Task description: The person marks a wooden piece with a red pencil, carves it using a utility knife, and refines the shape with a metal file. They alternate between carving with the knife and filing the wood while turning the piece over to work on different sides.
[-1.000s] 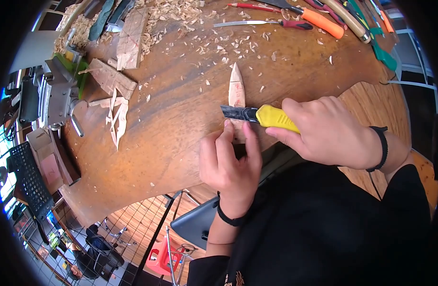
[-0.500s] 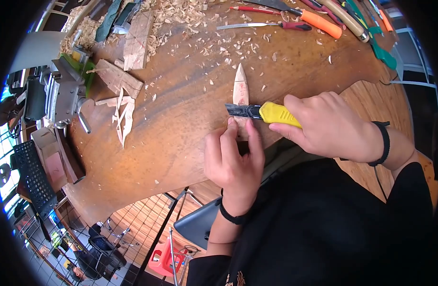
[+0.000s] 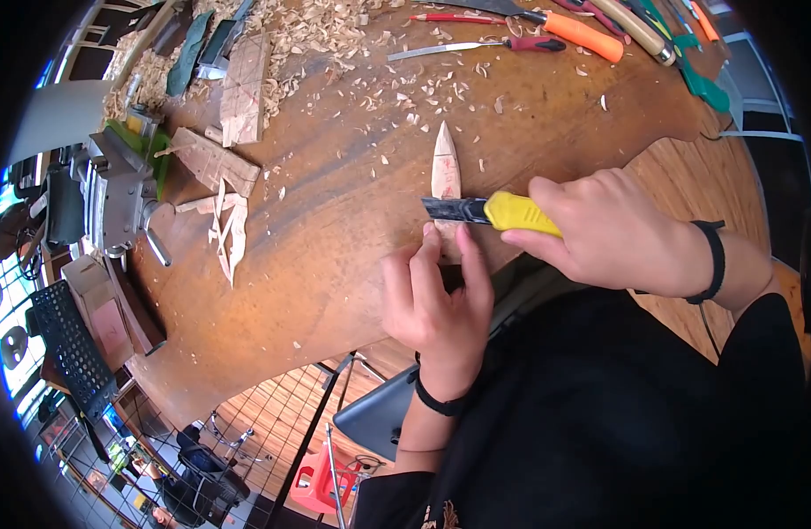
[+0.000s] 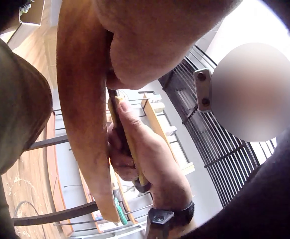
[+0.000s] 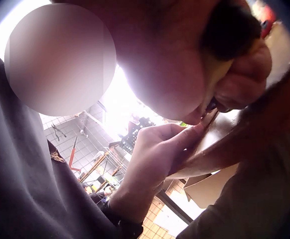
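Note:
In the head view, a pale wooden piece (image 3: 445, 172) with a pointed far end and red marks lies on the brown tabletop near its front edge. My left hand (image 3: 436, 300) pinches its near end between thumb and fingertips. From the right, my right hand (image 3: 608, 229) grips the yellow handle of a utility knife (image 3: 520, 214). The knife's dark blade lies across the wood, just beyond the left fingertips. Both wrist views show the hands close together at the table edge; the left wrist view catches the right hand (image 4: 152, 154) around the knife handle.
Wood shavings (image 3: 321, 40) cover the back of the table (image 3: 335, 220). A file (image 3: 471, 47), an orange-handled tool (image 3: 583, 35) and other tools lie at the back right. At left are wood offcuts (image 3: 213, 163), split slivers (image 3: 231, 234) and a metal vise (image 3: 123, 198).
The head view has shifted slightly. The knife blade sits a little further right across the wood. Both hands keep nearly the same hold and position.

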Action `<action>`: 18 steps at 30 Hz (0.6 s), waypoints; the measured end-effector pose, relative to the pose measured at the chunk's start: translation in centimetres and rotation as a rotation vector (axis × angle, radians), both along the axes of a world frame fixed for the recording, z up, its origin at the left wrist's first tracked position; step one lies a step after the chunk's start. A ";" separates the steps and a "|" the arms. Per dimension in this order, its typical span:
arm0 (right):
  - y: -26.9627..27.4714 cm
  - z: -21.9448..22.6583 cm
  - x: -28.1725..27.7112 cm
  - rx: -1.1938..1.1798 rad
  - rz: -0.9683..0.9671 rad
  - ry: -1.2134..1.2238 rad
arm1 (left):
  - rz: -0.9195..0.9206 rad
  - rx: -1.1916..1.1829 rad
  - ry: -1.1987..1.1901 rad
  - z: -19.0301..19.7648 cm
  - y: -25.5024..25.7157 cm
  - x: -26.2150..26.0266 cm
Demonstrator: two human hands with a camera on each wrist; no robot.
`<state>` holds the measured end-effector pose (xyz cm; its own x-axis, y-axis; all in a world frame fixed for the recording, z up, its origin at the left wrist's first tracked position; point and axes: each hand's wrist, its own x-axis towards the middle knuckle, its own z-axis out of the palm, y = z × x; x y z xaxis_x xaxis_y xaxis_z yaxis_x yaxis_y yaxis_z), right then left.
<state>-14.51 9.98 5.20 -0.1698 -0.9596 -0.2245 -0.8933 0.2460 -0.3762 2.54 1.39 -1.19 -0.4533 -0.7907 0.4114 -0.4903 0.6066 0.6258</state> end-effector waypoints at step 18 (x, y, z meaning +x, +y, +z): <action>1.1 -0.5 -0.1 -0.015 -0.042 0.037 | -0.014 0.036 -0.024 0.2 0.2 -0.1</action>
